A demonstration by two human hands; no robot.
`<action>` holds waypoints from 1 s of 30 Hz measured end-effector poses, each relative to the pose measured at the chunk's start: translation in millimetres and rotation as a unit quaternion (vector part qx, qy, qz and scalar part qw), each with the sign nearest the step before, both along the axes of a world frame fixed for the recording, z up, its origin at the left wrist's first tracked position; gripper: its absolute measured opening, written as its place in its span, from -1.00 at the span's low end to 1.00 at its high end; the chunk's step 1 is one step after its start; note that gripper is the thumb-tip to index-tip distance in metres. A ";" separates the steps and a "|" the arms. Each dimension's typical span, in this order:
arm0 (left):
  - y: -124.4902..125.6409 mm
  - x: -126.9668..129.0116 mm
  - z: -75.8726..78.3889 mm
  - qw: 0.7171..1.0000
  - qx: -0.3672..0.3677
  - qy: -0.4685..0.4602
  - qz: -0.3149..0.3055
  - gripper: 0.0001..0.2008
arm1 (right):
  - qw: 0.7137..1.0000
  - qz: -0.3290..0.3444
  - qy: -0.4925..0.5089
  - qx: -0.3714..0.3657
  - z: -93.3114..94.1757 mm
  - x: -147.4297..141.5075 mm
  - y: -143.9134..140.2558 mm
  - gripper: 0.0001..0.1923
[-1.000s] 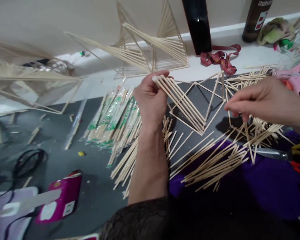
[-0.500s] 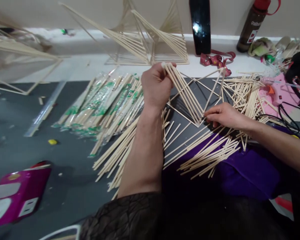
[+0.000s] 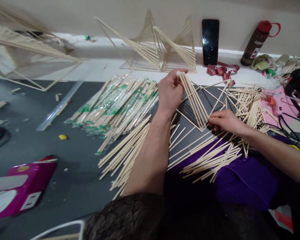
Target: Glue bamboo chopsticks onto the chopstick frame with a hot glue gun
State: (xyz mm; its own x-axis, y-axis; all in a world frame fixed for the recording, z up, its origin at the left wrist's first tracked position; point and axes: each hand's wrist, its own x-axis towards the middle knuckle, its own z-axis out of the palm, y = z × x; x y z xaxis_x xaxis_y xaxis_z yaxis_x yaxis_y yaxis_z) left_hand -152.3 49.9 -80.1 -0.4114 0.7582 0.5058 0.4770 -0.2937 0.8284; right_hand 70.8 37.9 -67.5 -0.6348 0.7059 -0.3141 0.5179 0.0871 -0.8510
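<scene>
At the far left edge of the table (image 3: 35, 143) lies a magenta box (image 3: 20, 186), its contents hidden from here. Further along, a heap of wrapped chopsticks (image 3: 115, 103) sits in clear sleeves with green print, each sleeve with sticks inside, and bare loose sticks (image 3: 125, 156) fan out just beside them. The left hand (image 3: 168, 91) pinches the top ends of a small stick frame (image 3: 193, 106), a fan of sticks that meets at a low corner resting on the table; its grip is narrow and closed on those ends. The right hand (image 3: 225, 121) presses fingertips at that bottom corner, closed lightly on it. I'd judge the joints fragile: too hard a squeeze or a twist between the two hands could spring the fan apart. Behind stand a finished stick sculpture (image 3: 162, 50), a phone (image 3: 210, 41) leaning upright and a brown bottle (image 3: 255, 46), capped.
</scene>
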 end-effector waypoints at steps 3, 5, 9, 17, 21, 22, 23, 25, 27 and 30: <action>-2.8 2.3 2.9 1.000 -0.006 -0.014 -0.025 -0.78 | 1.000 0.012 -0.005 0.010 0.6 0.2 0.9 -0.73; -3.8 2.5 3.8 0.999 -0.008 -0.022 -0.025 -0.77 | 0.999 0.027 -0.020 0.027 2.4 0.8 1.5 -0.72; -4.7 2.5 5.2 1.000 -0.013 -0.024 -0.011 -0.76 | 0.993 0.060 -0.050 0.094 6.2 2.5 3.6 -0.69; -5.8 4.2 6.7 0.999 -0.020 -0.040 -0.005 -0.77 | 0.956 0.088 -0.130 0.247 12.7 11.4 14.5 -0.73; -5.2 4.2 6.5 0.999 -0.012 -0.041 -0.007 -0.78 | 0.968 0.040 -0.117 0.218 19.4 16.4 16.1 -0.73; -5.0 4.3 6.5 0.999 -0.011 -0.041 -0.007 -0.77 | 0.976 0.034 -0.105 0.186 19.8 15.8 15.3 -0.73; -4.9 4.3 6.5 0.999 -0.012 -0.042 -0.007 -0.77 | 0.983 0.030 -0.093 0.156 19.4 14.4 14.3 -0.74; -4.8 4.4 6.6 0.999 -0.016 -0.041 -0.005 -0.77 | 0.991 0.027 -0.070 0.114 16.7 9.5 12.0 -0.74; -4.9 4.3 6.5 0.999 -0.021 -0.038 -0.002 -0.76 | 0.994 0.021 -0.055 0.090 12.8 3.6 10.4 -0.75; -4.6 3.9 5.9 0.999 -0.022 -0.038 -0.003 -0.77 | 0.996 0.014 -0.042 0.072 9.2 -2.0 10.3 -0.79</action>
State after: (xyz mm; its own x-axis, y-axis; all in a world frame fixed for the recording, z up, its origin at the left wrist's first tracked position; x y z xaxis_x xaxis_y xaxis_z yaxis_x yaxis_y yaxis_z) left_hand -148.4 45.3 -74.2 -0.4435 0.7816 0.4386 0.4101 -0.2582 0.8747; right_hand 68.9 48.2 -58.2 -0.6308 0.7298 -0.2636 0.5828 0.2214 -0.7819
